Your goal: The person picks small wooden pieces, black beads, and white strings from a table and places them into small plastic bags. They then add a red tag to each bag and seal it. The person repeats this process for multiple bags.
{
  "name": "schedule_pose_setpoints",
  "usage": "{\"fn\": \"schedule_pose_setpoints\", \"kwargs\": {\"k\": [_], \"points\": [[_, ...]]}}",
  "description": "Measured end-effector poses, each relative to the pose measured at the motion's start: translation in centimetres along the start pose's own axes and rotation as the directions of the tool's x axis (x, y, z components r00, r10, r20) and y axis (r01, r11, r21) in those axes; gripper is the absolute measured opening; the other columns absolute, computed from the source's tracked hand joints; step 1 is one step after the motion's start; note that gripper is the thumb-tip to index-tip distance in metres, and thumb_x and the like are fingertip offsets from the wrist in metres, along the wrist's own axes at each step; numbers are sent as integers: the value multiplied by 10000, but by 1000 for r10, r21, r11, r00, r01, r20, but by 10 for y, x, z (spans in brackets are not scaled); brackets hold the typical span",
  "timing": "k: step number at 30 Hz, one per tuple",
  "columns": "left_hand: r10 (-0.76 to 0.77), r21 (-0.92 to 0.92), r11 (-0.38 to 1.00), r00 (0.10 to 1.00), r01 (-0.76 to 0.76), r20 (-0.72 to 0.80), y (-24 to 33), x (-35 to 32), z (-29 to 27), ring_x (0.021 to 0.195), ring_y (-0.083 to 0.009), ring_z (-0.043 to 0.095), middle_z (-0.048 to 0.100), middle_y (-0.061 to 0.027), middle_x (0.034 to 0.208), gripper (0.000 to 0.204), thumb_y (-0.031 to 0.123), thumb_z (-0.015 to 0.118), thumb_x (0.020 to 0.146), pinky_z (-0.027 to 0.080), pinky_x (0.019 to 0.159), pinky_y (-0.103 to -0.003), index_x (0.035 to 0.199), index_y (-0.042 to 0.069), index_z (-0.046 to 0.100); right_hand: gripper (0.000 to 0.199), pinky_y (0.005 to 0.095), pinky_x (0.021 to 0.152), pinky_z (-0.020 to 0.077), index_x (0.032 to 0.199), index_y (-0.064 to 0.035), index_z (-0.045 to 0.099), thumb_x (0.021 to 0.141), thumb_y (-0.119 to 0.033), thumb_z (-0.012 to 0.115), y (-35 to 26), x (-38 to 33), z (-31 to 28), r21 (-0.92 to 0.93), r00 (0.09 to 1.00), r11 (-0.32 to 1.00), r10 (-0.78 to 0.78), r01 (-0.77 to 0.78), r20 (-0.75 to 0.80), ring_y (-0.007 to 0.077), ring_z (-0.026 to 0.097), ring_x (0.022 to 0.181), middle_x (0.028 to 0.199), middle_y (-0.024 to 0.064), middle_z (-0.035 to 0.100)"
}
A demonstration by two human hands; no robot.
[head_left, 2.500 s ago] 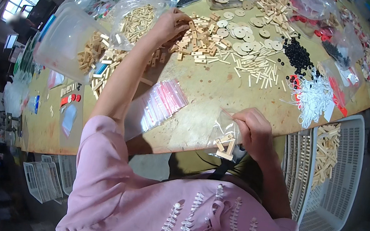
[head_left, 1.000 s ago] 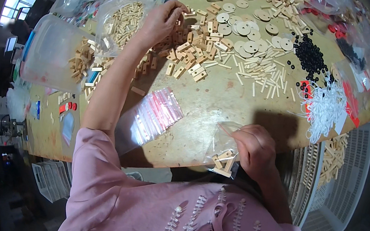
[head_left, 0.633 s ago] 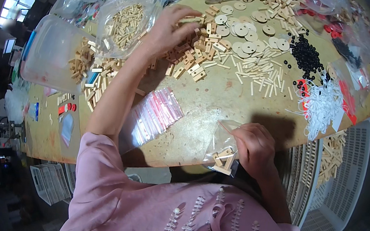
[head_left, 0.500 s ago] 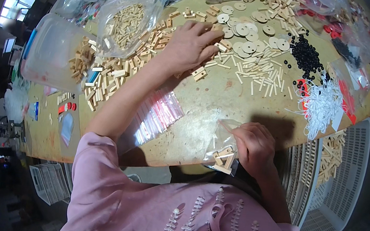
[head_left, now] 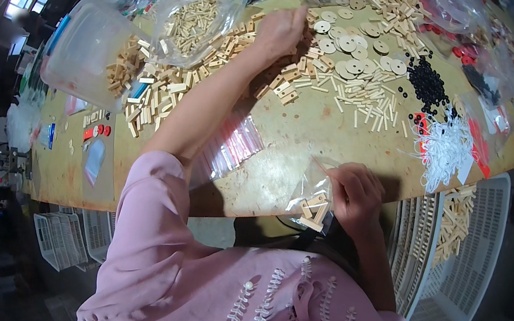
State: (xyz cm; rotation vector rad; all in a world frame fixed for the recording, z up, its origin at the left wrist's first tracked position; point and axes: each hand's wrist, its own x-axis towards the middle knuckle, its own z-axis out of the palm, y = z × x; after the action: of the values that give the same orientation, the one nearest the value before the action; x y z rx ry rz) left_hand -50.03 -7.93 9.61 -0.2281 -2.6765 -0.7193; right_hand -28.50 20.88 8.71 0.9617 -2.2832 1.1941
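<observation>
Within right hand's [head_left: 358, 195] grip, small bag [head_left: 312, 199].

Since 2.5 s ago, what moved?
The left hand drifted right across the pile of wooden blocks, toward the wooden discs; whether it grips anything can't be told. The right hand stayed at the table edge, holding the clear bag.

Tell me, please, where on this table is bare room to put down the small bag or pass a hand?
One bare patch of table lies between the right hand with its small clear bag, the stack of empty zip bags and the wooden sticks beyond. Farther back it is crowded: wooden blocks, wooden discs, black rings, under the left hand.
</observation>
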Motion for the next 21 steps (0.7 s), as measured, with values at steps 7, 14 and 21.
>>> {"fn": "schedule_pose_setpoints", "kwargs": {"k": [7,14,21], "points": [[-259,-447,857,964,258,61,7,8,-30,520,-164,504,566,-25,594,756,593,285,1074,431,594,-353,917,42,778,217,423,723,533,965,-78,660,799,44,730,5,-5,2,13,1000,1000,-11,12,-23,314,676,805,865,92,664],[-12,-250,968,998,-5,-66,-46,-44,-92,1076,-216,688,704,-112,1203,296,98,677,955,570,921,-359,1249,70,669,224,410,697,529,958,-81,651,785,36,733,2,-1,2,25,999,999,-28,28,-24,302,670,785,848,83,661],[-133,174,977,989,120,65,-88,-105,-115,890,-138,679,712,-20,1065,267,76,705,966,553,787,-295,1231,74,675,219,400,692,533,931,-81,659,768,33,752,2,-3,4,-16,1000,1000,-20,20,-11,288,682,786,850,74,676]]}}
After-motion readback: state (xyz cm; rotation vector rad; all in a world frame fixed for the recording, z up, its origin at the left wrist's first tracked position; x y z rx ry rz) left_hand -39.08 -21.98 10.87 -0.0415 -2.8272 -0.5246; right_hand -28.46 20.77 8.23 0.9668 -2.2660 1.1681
